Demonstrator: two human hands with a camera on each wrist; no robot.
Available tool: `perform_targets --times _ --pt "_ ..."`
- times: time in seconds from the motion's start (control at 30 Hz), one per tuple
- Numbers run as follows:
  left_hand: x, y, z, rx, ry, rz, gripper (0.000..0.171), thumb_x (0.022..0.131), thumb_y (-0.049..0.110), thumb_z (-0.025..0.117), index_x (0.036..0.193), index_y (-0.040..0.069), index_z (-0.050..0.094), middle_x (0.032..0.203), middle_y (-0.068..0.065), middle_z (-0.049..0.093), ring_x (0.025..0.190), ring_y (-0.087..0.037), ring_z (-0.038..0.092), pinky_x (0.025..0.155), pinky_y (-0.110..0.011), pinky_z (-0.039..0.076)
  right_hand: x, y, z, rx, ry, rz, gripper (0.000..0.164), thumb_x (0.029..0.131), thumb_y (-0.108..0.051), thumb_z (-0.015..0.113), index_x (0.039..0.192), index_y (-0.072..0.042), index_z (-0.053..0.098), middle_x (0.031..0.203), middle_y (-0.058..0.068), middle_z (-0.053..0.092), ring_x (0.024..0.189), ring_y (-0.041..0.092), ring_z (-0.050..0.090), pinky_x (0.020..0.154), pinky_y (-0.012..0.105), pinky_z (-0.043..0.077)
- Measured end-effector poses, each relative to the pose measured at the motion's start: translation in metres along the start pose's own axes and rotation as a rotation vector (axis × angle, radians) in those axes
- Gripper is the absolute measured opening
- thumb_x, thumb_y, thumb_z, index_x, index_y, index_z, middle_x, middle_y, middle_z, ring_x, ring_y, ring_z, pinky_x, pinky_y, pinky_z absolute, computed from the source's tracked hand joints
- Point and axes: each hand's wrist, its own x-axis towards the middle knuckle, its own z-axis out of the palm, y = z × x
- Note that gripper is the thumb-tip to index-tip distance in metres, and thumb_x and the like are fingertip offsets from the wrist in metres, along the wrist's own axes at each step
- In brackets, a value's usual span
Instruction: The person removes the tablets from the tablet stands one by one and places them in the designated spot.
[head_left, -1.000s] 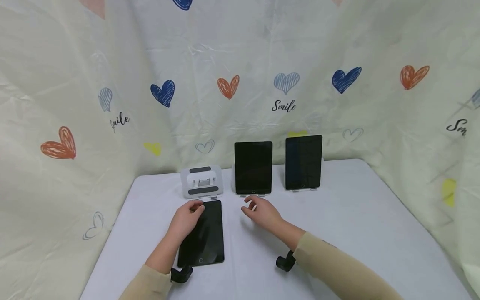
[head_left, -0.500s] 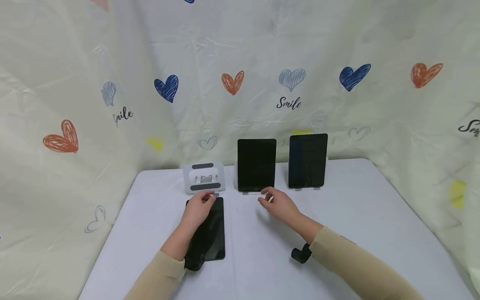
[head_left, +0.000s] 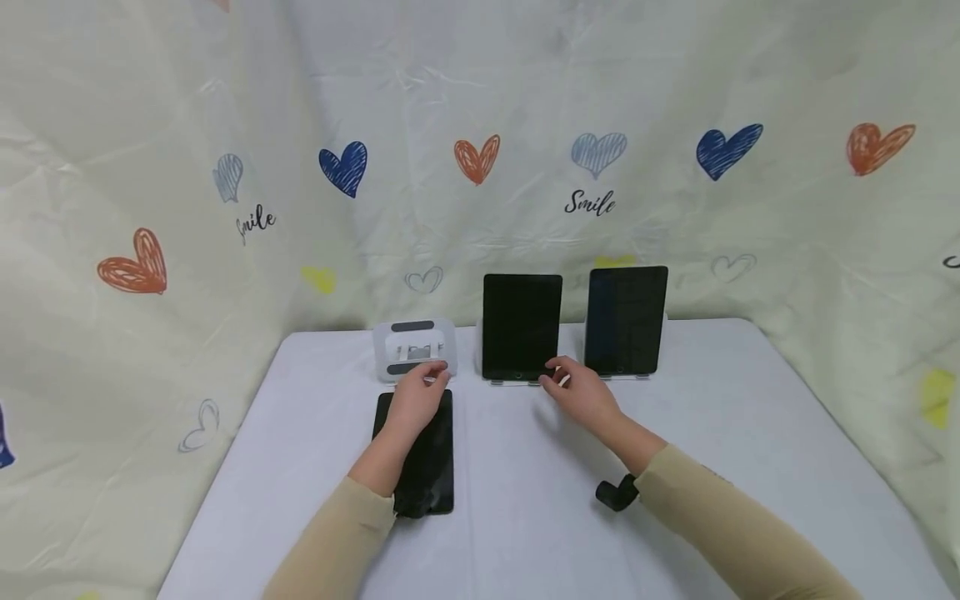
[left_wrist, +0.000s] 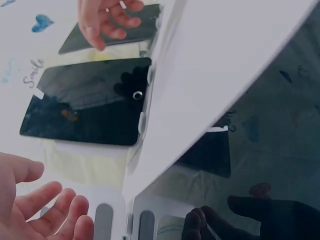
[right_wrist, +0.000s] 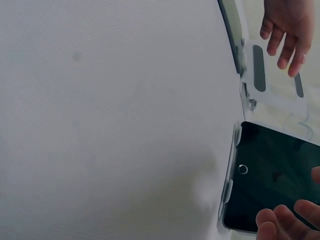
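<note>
My left hand [head_left: 418, 402] is over a black tablet [head_left: 444, 446] that lies flat on the table, its fingers overlapping the lower edge of a white tablet stand [head_left: 386, 342]. Nothing is held there; in the left wrist view the fingers are loosely bent and spread. A second tablet [head_left: 522, 325] stands upright on its stand in the middle. Before its lower right corner is my right hand [head_left: 588, 396], with relaxed fingers and no object in them. The right wrist view shows those fingers [right_wrist: 285, 220] overlapping that tablet's screen, with its home button [right_wrist: 243, 169] visible.
A third tablet [head_left: 626, 321] stands on a stand to the right of the middle one. The white-covered table [head_left: 720, 417] ends at a curtain [head_left: 645, 67] printed with hearts. A black camera mount [head_left: 617, 492] juts out below the right wrist.
Both hands have moved forward and to the right, the left one from the lying tablet's top edge toward the bare stand, the right one to the middle tablet's corner. The tablets have stayed put.
</note>
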Motion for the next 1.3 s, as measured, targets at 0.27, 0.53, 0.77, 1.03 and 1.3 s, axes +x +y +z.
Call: perform_targets --times 0.27,0.53,0.77,1.03,1.3 --pt "0.011 0.011 0.014 -0.035 0.019 0.017 0.034 0.101 0.033 0.057 0.129 0.016 0.065 0.12 -0.006 0.065 0.108 -0.025 0.06 0.088 -0.042 0.054 0.009 0.006 -0.004 0.041 0.056 0.021 0.043 0.099 -0.037 0.058 0.134 -0.01 0.056 0.106 0.007 0.063 0.091 0.024 0.06 0.072 0.037 0.05" --pt "0.026 0.025 0.023 -0.03 0.054 0.059 0.036 0.1 0.033 0.058 0.131 0.016 0.064 0.112 -0.002 0.065 0.098 -0.022 0.061 0.08 -0.039 0.054 0.021 0.003 -0.01 0.091 0.103 0.032 0.044 0.1 -0.036 0.057 0.136 -0.011 0.054 0.109 0.009 0.063 0.095 0.026 0.061 0.072 0.037 0.05" --pt "0.041 0.038 0.031 -0.032 0.063 0.078 0.04 0.099 0.03 0.06 0.136 0.013 0.06 0.112 -0.002 0.064 0.095 -0.02 0.062 0.08 -0.038 0.054 0.032 -0.005 -0.017 0.134 0.131 0.055 0.048 0.101 -0.036 0.054 0.142 -0.012 0.048 0.114 0.011 0.06 0.098 0.028 0.06 0.072 0.039 0.05" --pt "0.057 0.047 0.037 0.001 0.076 0.094 0.042 0.099 0.029 0.059 0.137 0.011 0.058 0.116 -0.006 0.064 0.101 -0.022 0.064 0.085 -0.04 0.053 0.045 -0.01 -0.024 0.127 0.193 0.067 0.053 0.101 -0.036 0.054 0.147 -0.011 0.044 0.115 0.011 0.059 0.099 0.029 0.06 0.077 0.044 0.049" --pt "0.065 0.051 0.046 -0.017 0.085 0.107 0.042 0.099 0.026 0.058 0.139 0.014 0.057 0.114 -0.003 0.062 0.099 -0.019 0.063 0.081 -0.037 0.053 0.052 -0.014 -0.024 0.054 0.201 0.083 0.061 0.101 -0.036 0.052 0.153 -0.011 0.034 0.123 0.014 0.054 0.103 0.031 0.057 0.084 0.047 0.048"
